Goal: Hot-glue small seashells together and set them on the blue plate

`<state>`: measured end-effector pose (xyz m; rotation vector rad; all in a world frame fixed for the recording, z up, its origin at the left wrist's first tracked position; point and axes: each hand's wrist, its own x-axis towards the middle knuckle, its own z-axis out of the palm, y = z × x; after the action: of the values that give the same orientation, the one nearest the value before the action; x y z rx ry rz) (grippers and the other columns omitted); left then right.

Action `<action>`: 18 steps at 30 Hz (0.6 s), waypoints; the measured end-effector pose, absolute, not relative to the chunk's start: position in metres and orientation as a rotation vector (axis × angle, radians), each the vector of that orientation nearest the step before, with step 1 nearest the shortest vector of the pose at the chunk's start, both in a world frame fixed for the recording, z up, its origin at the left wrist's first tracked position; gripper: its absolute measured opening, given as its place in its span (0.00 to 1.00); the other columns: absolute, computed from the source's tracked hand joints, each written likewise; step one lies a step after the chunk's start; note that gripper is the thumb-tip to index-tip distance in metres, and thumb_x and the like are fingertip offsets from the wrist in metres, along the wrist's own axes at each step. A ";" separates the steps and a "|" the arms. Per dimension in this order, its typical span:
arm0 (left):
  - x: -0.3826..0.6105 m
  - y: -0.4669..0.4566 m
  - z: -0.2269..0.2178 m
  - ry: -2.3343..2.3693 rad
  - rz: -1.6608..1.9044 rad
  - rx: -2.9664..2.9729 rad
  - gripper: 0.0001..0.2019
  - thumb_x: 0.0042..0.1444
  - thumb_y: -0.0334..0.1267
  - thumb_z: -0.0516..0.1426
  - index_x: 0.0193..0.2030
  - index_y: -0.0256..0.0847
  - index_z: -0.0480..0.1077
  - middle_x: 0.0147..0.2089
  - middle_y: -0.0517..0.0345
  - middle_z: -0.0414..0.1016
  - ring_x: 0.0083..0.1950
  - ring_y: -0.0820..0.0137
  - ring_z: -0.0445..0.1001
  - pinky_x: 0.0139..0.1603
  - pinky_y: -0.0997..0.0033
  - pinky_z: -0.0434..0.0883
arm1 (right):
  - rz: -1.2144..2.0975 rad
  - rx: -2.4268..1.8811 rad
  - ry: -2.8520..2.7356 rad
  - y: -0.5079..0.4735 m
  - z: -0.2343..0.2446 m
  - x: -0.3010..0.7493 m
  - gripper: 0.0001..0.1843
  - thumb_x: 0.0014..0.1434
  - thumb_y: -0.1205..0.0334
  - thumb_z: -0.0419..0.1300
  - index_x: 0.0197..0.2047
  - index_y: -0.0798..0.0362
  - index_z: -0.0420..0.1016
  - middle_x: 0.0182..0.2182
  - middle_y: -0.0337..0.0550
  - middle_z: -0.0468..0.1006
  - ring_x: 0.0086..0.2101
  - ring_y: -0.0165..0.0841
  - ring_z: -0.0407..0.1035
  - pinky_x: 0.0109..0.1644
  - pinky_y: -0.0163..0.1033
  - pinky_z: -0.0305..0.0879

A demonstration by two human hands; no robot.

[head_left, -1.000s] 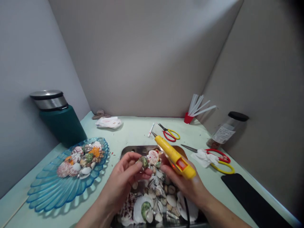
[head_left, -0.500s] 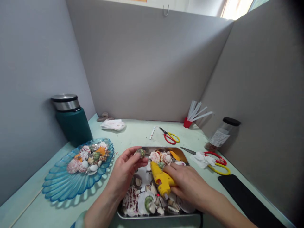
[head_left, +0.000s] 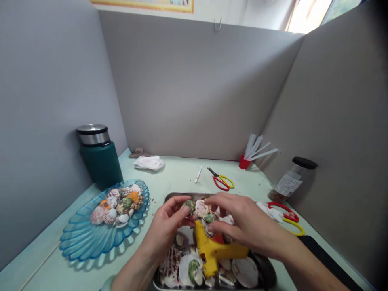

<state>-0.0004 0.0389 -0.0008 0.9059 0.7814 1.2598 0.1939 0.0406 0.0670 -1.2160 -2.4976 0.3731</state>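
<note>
Over the tray's left side, my left hand [head_left: 169, 220] pinches a small green-and-white seashell [head_left: 189, 205] between thumb and fingers. My right hand [head_left: 242, 220] is open above the tray, thumb and fingers apart and pointing left, with nothing between them. Below it a yellow hot glue gun [head_left: 209, 250] rests on the shells, its nozzle pointing away from me. The metal tray [head_left: 271, 271] holds a mix of shells, among them a red-and-white scallop [head_left: 201, 208] and a large pale scallop [head_left: 245, 271]. The right hand hides part of the tray's far right.
On the left, a blue shell-shaped dish [head_left: 91, 238] carries a cluster of shells, with a green bottle [head_left: 101, 161] behind it. Scissors [head_left: 221, 180], a red cup of glue sticks [head_left: 244, 163], a jar [head_left: 291, 178], a second pair of scissors [head_left: 291, 216] and a black slab [head_left: 324, 258] lie around.
My right hand has let go of the glue gun, which now lies on the shells, and has opened above it. The left hand still pinches the green shell. The camera view has shifted slightly.
</note>
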 end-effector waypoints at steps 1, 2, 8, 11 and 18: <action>0.000 0.038 -0.001 0.770 1.254 0.917 0.12 0.52 0.36 0.61 0.43 0.37 0.71 0.35 0.54 0.76 0.32 0.70 0.74 0.37 0.68 0.70 | 0.420 -1.172 -2.459 0.044 0.069 0.189 0.21 0.53 0.59 0.64 0.50 0.46 0.69 0.41 0.41 0.74 0.36 0.34 0.68 0.41 0.38 0.61; 0.000 0.038 -0.001 0.762 1.248 0.928 0.12 0.52 0.36 0.61 0.43 0.37 0.71 0.36 0.54 0.76 0.32 0.70 0.73 0.38 0.68 0.70 | 0.450 -1.118 -2.436 0.046 0.070 0.183 0.22 0.51 0.60 0.66 0.50 0.46 0.69 0.40 0.40 0.74 0.34 0.33 0.68 0.40 0.37 0.62; 0.000 0.038 -0.003 0.790 1.221 0.981 0.10 0.53 0.37 0.60 0.42 0.39 0.71 0.38 0.55 0.74 0.35 0.71 0.72 0.36 0.73 0.68 | 0.499 -0.943 -2.446 0.056 0.057 0.171 0.22 0.54 0.65 0.64 0.52 0.45 0.67 0.37 0.38 0.72 0.34 0.31 0.67 0.38 0.37 0.62; 0.001 0.039 -0.004 0.837 1.215 0.980 0.09 0.53 0.36 0.59 0.41 0.39 0.71 0.36 0.58 0.74 0.31 0.74 0.71 0.34 0.76 0.67 | 0.449 -0.902 -2.482 0.059 0.050 0.172 0.24 0.56 0.64 0.62 0.55 0.44 0.65 0.39 0.40 0.71 0.36 0.33 0.67 0.40 0.38 0.62; 0.005 0.037 0.000 0.927 1.208 0.945 0.12 0.50 0.37 0.61 0.42 0.39 0.72 0.35 0.56 0.75 0.33 0.70 0.72 0.36 0.73 0.69 | 0.320 -0.881 -2.484 0.064 0.039 0.171 0.19 0.59 0.64 0.58 0.54 0.46 0.66 0.38 0.42 0.72 0.37 0.35 0.67 0.40 0.39 0.62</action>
<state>0.0051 0.0372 -0.0005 0.9453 0.9271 1.2076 0.1714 0.0640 0.0391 -0.8812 -2.4840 0.3196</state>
